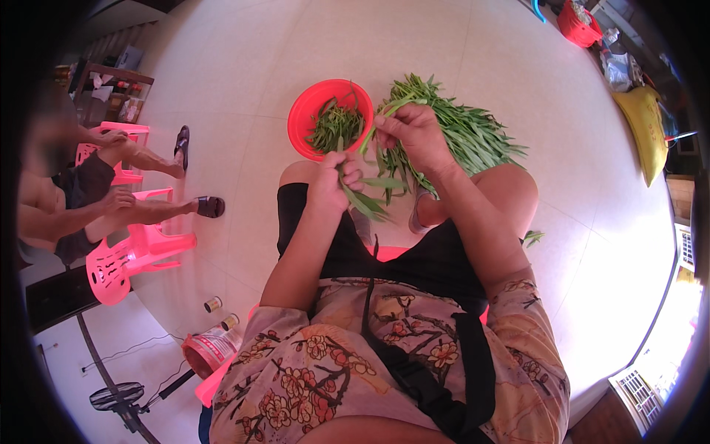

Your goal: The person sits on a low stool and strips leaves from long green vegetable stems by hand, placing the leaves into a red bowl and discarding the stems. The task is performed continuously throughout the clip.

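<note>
My left hand (pixel 335 182) grips the leafy end of a green vegetable stalk (pixel 368 140), whose long narrow leaves hang down below the fingers. The upper part of the greens is pinched between the thumb and fingers of my right hand (pixel 411 133). Just beyond my left hand, a red plastic basin (pixel 300 123) holds picked leafy greens (pixel 336 126). A large heap of long-leaved greens, resembling water spinach (pixel 471 130), lies on the floor beyond and to the right of my right hand.
Another person (pixel 100 205) sits at the left near pink plastic chairs (pixel 161 238). A bucket (pixel 208 352) and two small cans stand at lower left, near a fan (pixel 117 397). A yellow sack (pixel 643 130) and a red basket (pixel 578 26) are at upper right. A loose leaf (pixel 533 238) lies by my right knee.
</note>
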Demonstrator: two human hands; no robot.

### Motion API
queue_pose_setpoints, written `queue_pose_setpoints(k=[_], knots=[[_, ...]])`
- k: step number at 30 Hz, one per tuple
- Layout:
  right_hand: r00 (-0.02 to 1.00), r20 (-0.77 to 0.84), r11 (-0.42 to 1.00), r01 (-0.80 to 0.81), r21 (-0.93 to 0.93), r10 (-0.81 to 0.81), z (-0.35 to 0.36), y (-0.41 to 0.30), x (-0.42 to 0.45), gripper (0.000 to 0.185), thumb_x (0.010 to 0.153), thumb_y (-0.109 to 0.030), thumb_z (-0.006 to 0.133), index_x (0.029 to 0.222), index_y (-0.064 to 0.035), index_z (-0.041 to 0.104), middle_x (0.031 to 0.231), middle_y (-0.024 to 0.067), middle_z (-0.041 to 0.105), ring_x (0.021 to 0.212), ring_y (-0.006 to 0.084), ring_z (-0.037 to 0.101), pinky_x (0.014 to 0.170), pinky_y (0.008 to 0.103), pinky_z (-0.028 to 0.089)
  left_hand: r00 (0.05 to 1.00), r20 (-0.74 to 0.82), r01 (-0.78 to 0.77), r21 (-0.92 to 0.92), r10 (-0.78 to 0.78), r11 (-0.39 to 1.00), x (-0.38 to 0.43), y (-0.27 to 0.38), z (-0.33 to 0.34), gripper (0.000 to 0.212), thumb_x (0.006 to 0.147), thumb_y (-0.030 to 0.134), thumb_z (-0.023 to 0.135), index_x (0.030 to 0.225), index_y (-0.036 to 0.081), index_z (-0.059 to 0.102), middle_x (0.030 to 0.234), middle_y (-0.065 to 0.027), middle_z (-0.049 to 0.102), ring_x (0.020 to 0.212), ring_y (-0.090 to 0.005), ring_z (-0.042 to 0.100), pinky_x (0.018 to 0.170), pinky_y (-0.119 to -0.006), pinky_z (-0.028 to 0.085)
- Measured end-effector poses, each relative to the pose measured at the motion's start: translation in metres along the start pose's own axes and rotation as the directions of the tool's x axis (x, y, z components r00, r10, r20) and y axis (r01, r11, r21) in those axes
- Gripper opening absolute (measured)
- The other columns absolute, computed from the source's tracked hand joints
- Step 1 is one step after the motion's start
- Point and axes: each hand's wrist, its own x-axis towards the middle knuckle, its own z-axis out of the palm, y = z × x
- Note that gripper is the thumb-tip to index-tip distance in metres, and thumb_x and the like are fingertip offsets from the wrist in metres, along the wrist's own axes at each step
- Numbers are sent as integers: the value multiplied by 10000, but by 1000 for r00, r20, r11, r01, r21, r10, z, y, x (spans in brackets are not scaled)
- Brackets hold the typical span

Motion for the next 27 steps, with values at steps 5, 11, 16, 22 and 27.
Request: queue_pose_setpoints(k=[5,11,16,22,27], knots=[[998,31,997,-65,51,63,-12,-13,2,188,802,-149,640,703,4,591,586,38,572,502,90,519,476,214,418,963,-26,-250,279,268,927,-18,-6,4,113,842,162,490,865,55,514,612,22,406,502,-69,363,444,-204,288],[965,185,974,-206,99,185,-10,-8,1,176,792,-141,646,704,2,595,588,45,571,501,98,528,474,208,431,949,254,-311,643,189,700,-21,13,50,115,857,116,485,893,28,550,610,34,434,498,-37,366,447,-170,285],[963,206,983,-183,21,175,-5,-11,-3,152,781,-122,652,716,5,601,593,45,572,514,94,534,485,202,440,957,191,-289,629,217,722,-18,10,46,93,818,100,490,811,33,554,569,30,433,456,-46,369,396,-184,276],[993,-16,967,121,226,-120,-30,-57,-9,124,826,-108,567,810,11,598,684,59,574,530,108,518,504,215,444,829,-69,-426,566,555,706,37,72,-4,92,792,83,477,779,28,550,572,-12,463,440,-106,417,374,-243,331],[921,-302,947,296,123,-248,-89,-87,-30,120,840,-69,550,870,43,578,648,78,560,545,138,505,551,271,447,761,-121,-404,681,638,611,94,134,-48,170,826,181,518,862,16,542,676,-25,515,576,-122,495,501,-248,409]])
